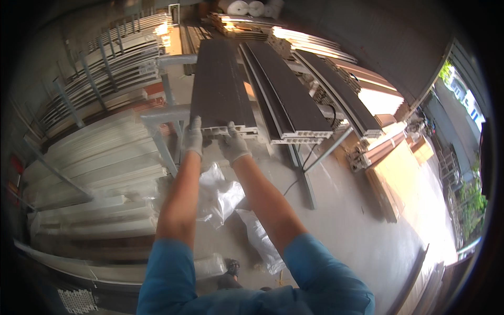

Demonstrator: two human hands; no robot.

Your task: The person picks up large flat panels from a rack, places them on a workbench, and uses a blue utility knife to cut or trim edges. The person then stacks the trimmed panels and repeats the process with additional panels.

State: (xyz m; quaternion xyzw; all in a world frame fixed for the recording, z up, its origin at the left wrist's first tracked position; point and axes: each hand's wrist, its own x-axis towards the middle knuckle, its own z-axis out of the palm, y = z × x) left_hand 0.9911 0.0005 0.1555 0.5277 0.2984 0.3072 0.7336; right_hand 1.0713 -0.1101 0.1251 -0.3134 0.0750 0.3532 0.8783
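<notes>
Across a metal rack [166,113] lies the leftmost dark panel [220,84], its near end gripped by the left hand [193,139] and right hand [235,145], thumbs on top. Rightward lie 2 dark stacks [289,92]; crumpled white plastic [223,197] litters the floor [336,210].

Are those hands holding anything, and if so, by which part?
Yes: the left hand and right hand grip the leftmost dark board by its near end, thumbs on top.

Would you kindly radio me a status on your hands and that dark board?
Left hand and right hand gripping, thumbs on top. Dark board held at near end, pointing away. White plastic on floor ahead of shoe, possible trip risk.
</notes>
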